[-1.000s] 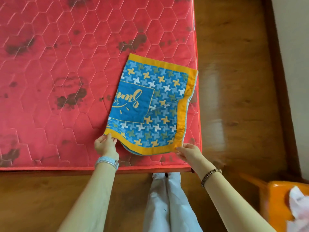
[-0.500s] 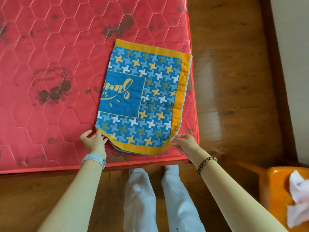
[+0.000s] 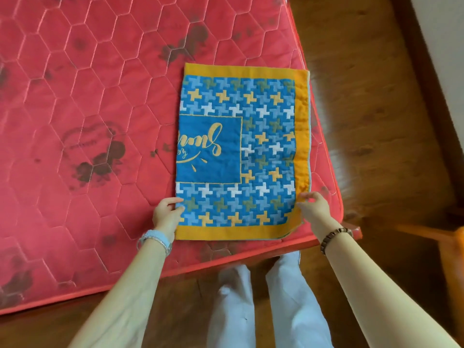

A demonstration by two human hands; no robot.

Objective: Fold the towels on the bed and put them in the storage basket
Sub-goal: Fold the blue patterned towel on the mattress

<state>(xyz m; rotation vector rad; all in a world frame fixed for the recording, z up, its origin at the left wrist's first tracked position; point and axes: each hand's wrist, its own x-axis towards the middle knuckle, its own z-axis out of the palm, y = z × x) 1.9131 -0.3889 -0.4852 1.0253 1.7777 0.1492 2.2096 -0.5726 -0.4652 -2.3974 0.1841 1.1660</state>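
Fingers (image 3: 176, 208): we are pinching the towel (image 3: 238, 146) sides, left hand (image 3: 166, 216) and right hand (image 3: 315, 207).
Purpose: likely squaring layers at the bed (image 3: 100, 121) near-right corner.

Glossy brown wooden floor (image 3: 364, 84) along the right and bottom, with a pale sheen on the boards and a darker strip (image 3: 419, 46), perhaps a skirting, below a pale wall (image 3: 449, 26) at top right. Two legs in white trousers (image 3: 251, 310) at bottom centre, slightly apart. Light blue wristband (image 3: 153, 234) on the left wrist, dark bead bracelet (image 3: 335, 234) on the right.
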